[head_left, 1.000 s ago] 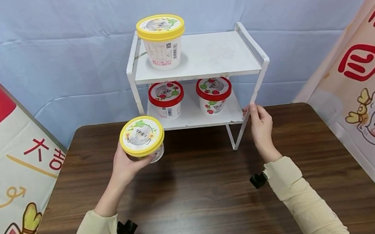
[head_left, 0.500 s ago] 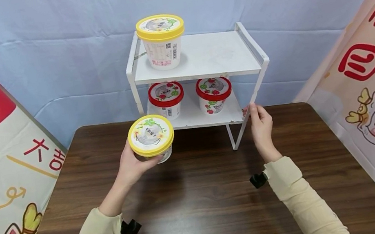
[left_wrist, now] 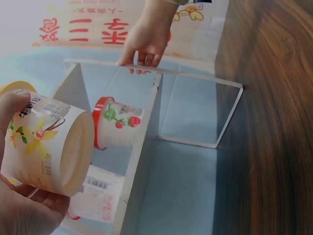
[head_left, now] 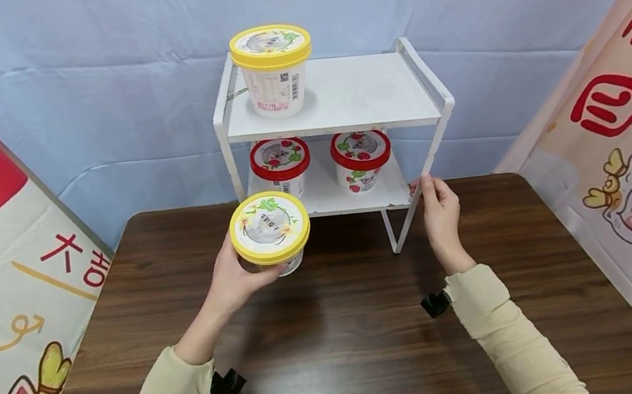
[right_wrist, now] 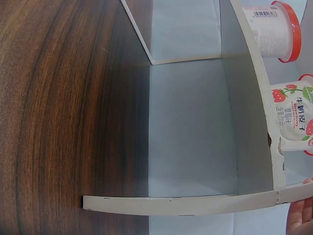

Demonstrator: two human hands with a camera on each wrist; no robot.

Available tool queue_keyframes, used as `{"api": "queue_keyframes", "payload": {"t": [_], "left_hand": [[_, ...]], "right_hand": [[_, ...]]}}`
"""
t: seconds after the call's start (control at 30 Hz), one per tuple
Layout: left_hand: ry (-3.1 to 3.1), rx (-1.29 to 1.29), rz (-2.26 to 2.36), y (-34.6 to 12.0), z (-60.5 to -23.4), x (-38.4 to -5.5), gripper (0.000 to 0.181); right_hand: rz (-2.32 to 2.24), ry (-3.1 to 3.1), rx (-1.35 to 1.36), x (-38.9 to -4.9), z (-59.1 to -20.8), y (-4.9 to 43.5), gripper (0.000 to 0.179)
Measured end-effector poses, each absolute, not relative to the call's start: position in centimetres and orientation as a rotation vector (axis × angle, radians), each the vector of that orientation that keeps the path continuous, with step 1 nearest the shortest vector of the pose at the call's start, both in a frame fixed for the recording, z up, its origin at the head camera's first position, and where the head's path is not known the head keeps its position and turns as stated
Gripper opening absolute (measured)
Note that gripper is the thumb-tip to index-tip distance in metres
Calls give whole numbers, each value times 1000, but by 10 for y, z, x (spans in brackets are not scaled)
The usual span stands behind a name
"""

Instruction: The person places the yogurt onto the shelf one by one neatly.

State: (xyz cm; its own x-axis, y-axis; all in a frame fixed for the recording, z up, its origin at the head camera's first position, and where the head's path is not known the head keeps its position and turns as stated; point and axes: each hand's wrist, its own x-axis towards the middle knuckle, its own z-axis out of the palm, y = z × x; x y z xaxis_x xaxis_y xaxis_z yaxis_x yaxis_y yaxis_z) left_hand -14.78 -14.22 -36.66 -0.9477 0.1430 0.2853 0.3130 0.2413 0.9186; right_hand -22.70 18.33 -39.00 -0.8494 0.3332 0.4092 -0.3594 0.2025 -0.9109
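My left hand [head_left: 232, 279] grips a white tub with a yellow lid [head_left: 269, 227], held above the table in front of the lower shelf's left half. Vanilla flowers show on its side in the left wrist view. With fingers around the right front leg, my right hand [head_left: 443, 221] holds the white two-tier rack [head_left: 368, 94]. On the upper tier's left side stands another yellow-lidded tub [head_left: 277, 85]. Two red-lidded tubs share the lower tier: a left one [head_left: 280, 161], partly hidden by the held tub, and a right one [head_left: 362, 154] with strawberries printed on it.
The rack stands at the back of a dark wood table [head_left: 343, 360], against a pale blue cloth [head_left: 151, 113]. Printed banners hang on the left [head_left: 13, 226] and right [head_left: 626, 138]. A small black device [head_left: 228, 383] sits at each wrist.
My left hand has carried the yellow-lidded tub steadily to the right, and it now overlaps the left red-lidded tub in the head view. My right hand stays on the rack's leg.
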Motion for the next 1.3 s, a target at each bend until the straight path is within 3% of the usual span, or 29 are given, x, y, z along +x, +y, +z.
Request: {"api": "queue_keyframes", "payload": {"t": [0.23, 0.8, 1.3], "left_hand": [[-2364, -466, -1803, -134, -365, -146, 89], [-2334, -582, -1811, -109, -353, -147, 83], [-2310, -630, -1858, -94, -344, -149, 86]], "right_hand": [[1705, -1961, 32, -209, -367, 173, 38], [1677, -1926, 40, -228, -392, 183, 41], [1691, -1947, 56, -214, -373, 176, 36]]}}
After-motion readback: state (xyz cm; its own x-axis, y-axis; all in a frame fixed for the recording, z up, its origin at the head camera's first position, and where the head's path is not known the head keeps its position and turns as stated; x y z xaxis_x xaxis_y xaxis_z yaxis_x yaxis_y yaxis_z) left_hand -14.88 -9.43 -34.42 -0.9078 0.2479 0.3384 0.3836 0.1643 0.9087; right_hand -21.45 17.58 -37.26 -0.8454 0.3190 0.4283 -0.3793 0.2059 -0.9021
